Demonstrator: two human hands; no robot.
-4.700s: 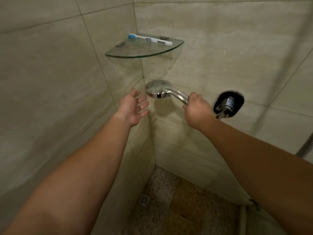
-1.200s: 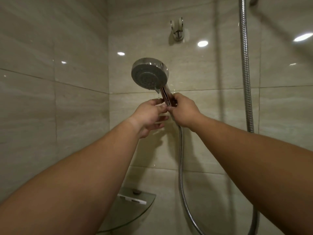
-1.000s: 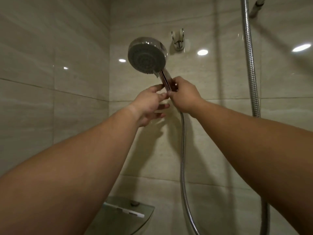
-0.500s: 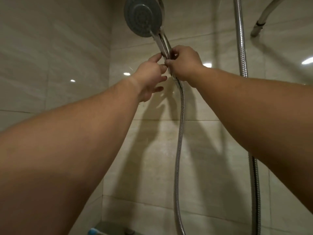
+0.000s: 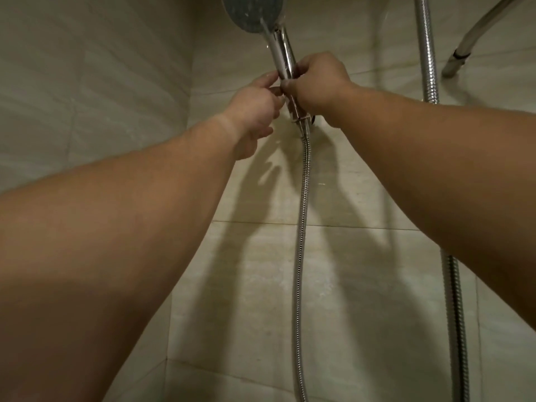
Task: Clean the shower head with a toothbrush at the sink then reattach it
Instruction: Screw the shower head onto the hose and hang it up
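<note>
Shower head (image 5: 255, 15): rigid chrome, wet-looking, prob slippery; hose (image 5: 300, 242) flexible, drags. Best hold: mid-handle. Right hand (image 5: 317, 81) wraps handle; left hand (image 5: 256, 107) pinches near hose nut w/ fingertips.

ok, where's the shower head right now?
Head view, top centre: shower head raised against the tiled wall, its handle gripped by the right hand, left hand pinching alongside.
</note>
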